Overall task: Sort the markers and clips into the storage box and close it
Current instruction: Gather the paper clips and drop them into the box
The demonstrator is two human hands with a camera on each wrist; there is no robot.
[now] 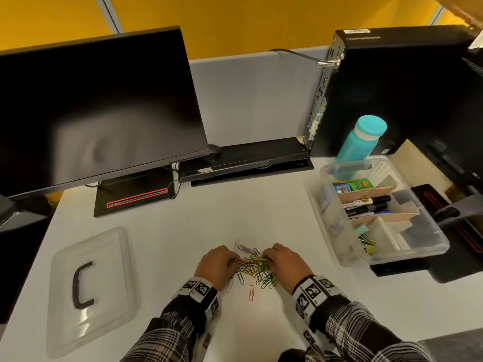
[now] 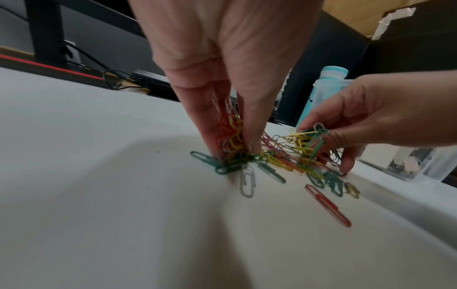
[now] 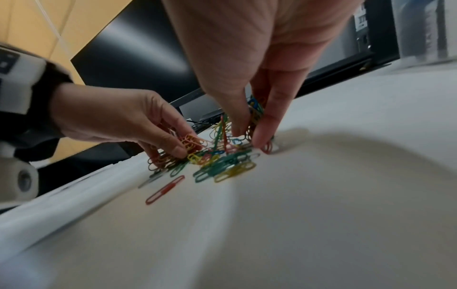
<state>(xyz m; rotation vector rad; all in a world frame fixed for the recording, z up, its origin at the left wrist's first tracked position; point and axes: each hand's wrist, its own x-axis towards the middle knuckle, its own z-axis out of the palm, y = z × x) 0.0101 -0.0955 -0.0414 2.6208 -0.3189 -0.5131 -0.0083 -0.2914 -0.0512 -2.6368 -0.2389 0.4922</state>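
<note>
Both hands are working the paper clips [image 1: 252, 265] pile on the counter [image 1: 183, 231]. Left hand [image 1: 215, 265]: fingers [image 2: 249, 125] narrow, thumb and forefinger pinching a red/yellow bunch, tips pressing down onto the counter. Right hand [image 1: 286, 263]: fingers [image 3: 268, 125] narrow too, pinching a yellow/green bunch, tips also on the counter. The rest of the clips are lying loose between the two sets of fingers and just toward the person from them; one red clip [image 1: 251, 292] is sitting apart, nearer the wrists. The storage box [image 1: 332, 231] is standing open, well off to the right of the right fingers, with markers [image 1: 368, 205] lying in its middle compartment and binder clips [image 1: 366, 242] in the near one. The lid [image 1: 91, 291] is lying flat, handle up, well left of the left fingers. A teal bottle [image 1: 359, 145] is standing just behind the box.
</note>
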